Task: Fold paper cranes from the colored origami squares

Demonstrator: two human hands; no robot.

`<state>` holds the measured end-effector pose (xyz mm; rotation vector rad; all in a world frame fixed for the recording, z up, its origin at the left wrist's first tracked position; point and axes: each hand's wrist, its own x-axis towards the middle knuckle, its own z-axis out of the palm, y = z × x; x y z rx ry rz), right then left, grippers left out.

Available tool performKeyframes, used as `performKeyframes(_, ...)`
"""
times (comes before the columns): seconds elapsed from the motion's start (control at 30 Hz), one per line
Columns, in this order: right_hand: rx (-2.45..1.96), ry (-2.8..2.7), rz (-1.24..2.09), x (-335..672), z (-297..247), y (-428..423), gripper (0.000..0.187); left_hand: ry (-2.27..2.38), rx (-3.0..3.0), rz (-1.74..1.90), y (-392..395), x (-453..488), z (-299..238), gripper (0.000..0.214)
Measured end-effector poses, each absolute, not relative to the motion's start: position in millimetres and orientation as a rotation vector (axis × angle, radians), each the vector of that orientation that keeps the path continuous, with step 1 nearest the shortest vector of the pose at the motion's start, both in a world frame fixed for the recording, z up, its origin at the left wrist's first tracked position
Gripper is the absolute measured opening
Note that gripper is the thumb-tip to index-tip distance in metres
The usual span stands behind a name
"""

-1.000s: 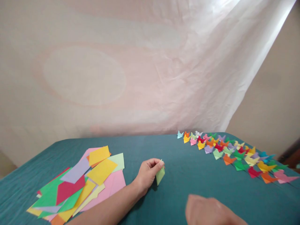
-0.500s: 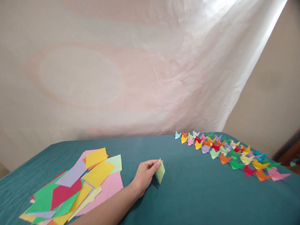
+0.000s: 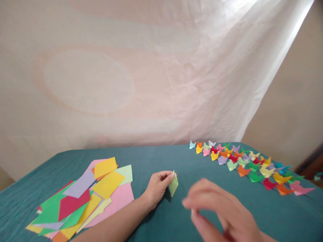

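Note:
My left hand (image 3: 157, 186) rests on the teal tablecloth (image 3: 202, 215) and pinches a small light green folded paper (image 3: 173, 184) by its top, holding it upright. My right hand (image 3: 222, 211) hovers blurred at the lower right of the folded paper, a short way from it, with its fingers spread and nothing in them. A loose pile of coloured paper squares (image 3: 83, 195) lies to the left of my left forearm.
Rows of several small folded paper figures (image 3: 247, 164) in many colours stand along the table's right side toward the far corner. A pale wrinkled sheet (image 3: 151, 74) hangs behind the table. The table's far edge runs below the sheet.
My right hand, out of view half a second ago, has come up from the bottom right toward the folded paper. My left hand and the green paper have stayed put.

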<state>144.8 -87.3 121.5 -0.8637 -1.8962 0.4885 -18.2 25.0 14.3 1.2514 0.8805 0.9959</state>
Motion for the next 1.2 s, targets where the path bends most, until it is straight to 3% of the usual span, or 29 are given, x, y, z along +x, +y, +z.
performKeyframes(0.17,-1.195,-1.824,0.593,153.5,58.3,-3.3,0.017,0.847,1.255,0.993,24.8,-19.1,14.7,0.039)
performKeyframes(0.3,-1.223,-1.843,0.926,154.6,21.3,12.1,0.02,0.885,1.329,1.047,25.1,-19.3,17.2,0.039)
performKeyframes(0.77,-1.229,-1.684,1.148,173.9,10.1,2.4,0.027,0.89,1.506,0.938,24.5,-12.2,3.4,0.044)
performKeyframes(1.0,-1.22,-1.755,1.119,182.7,14.2,-18.7,0.023,0.955,1.472,0.87,7.7,-5.0,12.2,0.04)
performKeyframes(1.2,-1.268,-1.845,0.753,191.1,10.4,-24.7,0.02,0.967,1.502,0.832,-2.2,3.2,9.7,0.032)
